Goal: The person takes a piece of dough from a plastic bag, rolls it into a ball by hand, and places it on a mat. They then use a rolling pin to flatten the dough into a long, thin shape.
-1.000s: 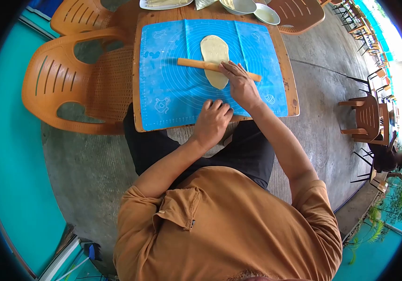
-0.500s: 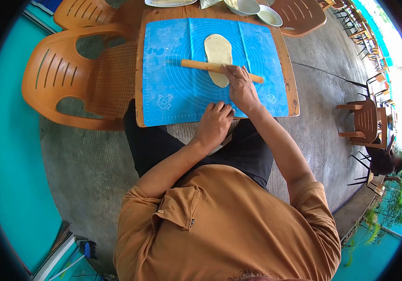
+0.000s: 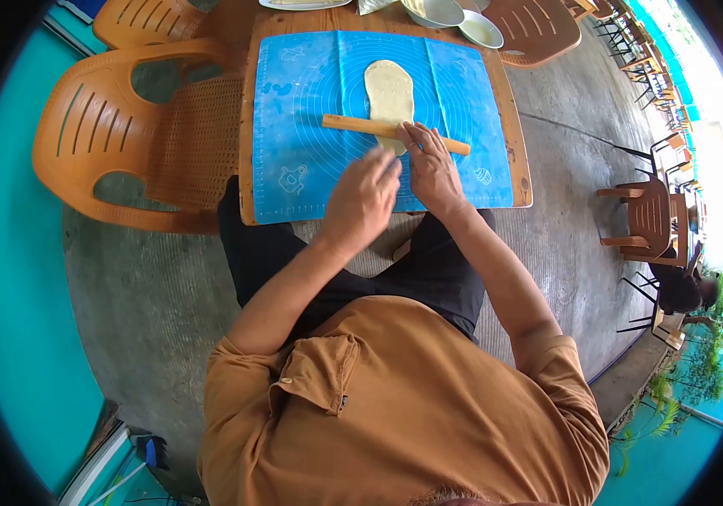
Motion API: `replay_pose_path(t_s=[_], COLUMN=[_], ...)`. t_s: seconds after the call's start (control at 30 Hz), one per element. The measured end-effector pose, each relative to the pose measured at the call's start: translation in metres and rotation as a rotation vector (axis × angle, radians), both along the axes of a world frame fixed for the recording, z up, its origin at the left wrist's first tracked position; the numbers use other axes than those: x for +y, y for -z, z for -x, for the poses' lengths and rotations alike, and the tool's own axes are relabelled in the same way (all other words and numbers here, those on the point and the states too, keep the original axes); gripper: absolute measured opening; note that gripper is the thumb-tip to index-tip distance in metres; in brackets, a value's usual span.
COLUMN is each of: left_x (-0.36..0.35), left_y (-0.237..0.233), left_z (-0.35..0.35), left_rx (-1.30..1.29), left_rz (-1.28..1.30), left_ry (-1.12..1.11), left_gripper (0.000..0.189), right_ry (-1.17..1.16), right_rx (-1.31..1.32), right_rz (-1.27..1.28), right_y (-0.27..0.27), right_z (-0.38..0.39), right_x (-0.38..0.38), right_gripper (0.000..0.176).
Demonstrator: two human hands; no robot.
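Observation:
A long oval of pale dough (image 3: pixel 390 91) lies on the blue mat (image 3: pixel 294 110) with printed circles. Across its lower part rests a wooden rolling pin (image 3: pixel 349 123), tilted slightly down to the right. My right hand (image 3: pixel 435 173) is closed on the pin, right of its middle, with the fingers over the wood. Just below the pin and left of the dough's lower end is my left hand (image 3: pixel 365 198), raised over the mat, its fingers smeared by motion. The dough's lower tip shows partly between the hands.
Two bowls (image 3: pixel 437 12) (image 3: pixel 481 32) and a white plate (image 3: pixel 304 3) stand at the far edge of the wooden table (image 3: pixel 520 173). Orange chairs (image 3: pixel 91 126) are on the left, with a brown chair (image 3: pixel 538 29) at the far right corner. A person (image 3: pixel 683 288) is at the far right.
My left hand has risen from the mat's near edge and moved forward and left toward the pin. My right hand stays on the pin, its fingers lying flatter over it.

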State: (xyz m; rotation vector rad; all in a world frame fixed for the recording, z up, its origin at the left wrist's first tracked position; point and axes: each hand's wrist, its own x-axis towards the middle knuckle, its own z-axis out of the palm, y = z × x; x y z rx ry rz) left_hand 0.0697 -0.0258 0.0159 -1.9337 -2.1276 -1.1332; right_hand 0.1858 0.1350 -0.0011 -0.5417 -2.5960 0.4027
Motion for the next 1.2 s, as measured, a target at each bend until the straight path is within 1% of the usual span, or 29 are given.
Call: replay_pose_path(t_s=[0.03, 0.1, 0.13, 0.2, 0.23, 0.3, 0.37, 0.47, 0.6, 0.67, 0.77, 0.9, 0.97, 1.07, 1.2], left_x=[0.008, 0.022, 0.026, 0.031, 0.028, 0.02, 0.01, 0.0, -0.006, -0.007, -0.01, -0.015, -0.018, -0.021, -0.019], left_y=[-0.003, -0.006, 0.001, 0.015, 0.019, 0.024, 0.025, 0.024, 0.021, 0.016, 0.012, 0.008, 0.005, 0.003, -0.004], left_z=[0.013, 0.042, 0.052, 0.063, 0.064, 0.059, 0.052, 0.044, 0.041, 0.041, 0.039, 0.032, 0.029, 0.028, 0.03], left_rx=[0.001, 0.289, 0.289, 0.227, 0.318, 0.33, 0.337, 0.403, 0.334, 0.31, 0.362, 0.404, 0.375, 0.32, 0.302], left_rz=[0.0, 0.054, 0.053, 0.23, 0.329, 0.315, 0.299, 0.316, 0.289, 0.276, 0.318, 0.34, 0.339, 0.326, 0.284], left_ry=[-0.003, -0.196, -0.2, -0.179, -0.17, -0.173, -0.19, -0.209, -0.195, -0.174, -0.18, -0.178, -0.173, -0.159, -0.149], left_gripper=[0.035, 0.046, 0.046, 0.053, 0.054, 0.053, 0.052, 0.051, 0.051, 0.05, 0.05, 0.05, 0.05, 0.048, 0.047], right_ry=[0.0, -0.007, -0.01, -0.009, -0.005, 0.009, -0.03, -0.017, 0.023, -0.007, 0.047, 0.09, 0.033, 0.027, 0.017], right_rx=[-0.017, -0.034, -0.01, 0.013, -0.006, -0.029, 0.02, 0.028, -0.003, -0.04, 0.016, -0.037, -0.042, 0.012, 0.014], right_rz=[-0.012, -0.025, -0.041, -0.062, -0.1, -0.132, -0.025, -0.031, -0.039, 0.032, 0.027, -0.046, 0.013, 0.03, -0.009], right_y=[0.001, 0.003, 0.005, 0.004, 0.002, -0.001, -0.003, -0.002, -0.009, -0.016, -0.01, -0.007, -0.009, -0.006, -0.005], right_z=[0.0, 0.001, -0.001, -0.005, -0.006, -0.011, -0.016, -0.017, -0.014, -0.013, -0.013, -0.019, -0.025, -0.031, -0.033], right_x=[0.001, 0.001, 0.0, -0.004, -0.008, -0.01, -0.009, -0.009, -0.01, -0.007, -0.007, -0.014, -0.011, -0.014, -0.018], right_gripper=[0.056, 0.056, 0.056, 0.057, 0.058, 0.059, 0.054, 0.054, 0.052, 0.05, 0.048, 0.048, 0.048, 0.047, 0.047])
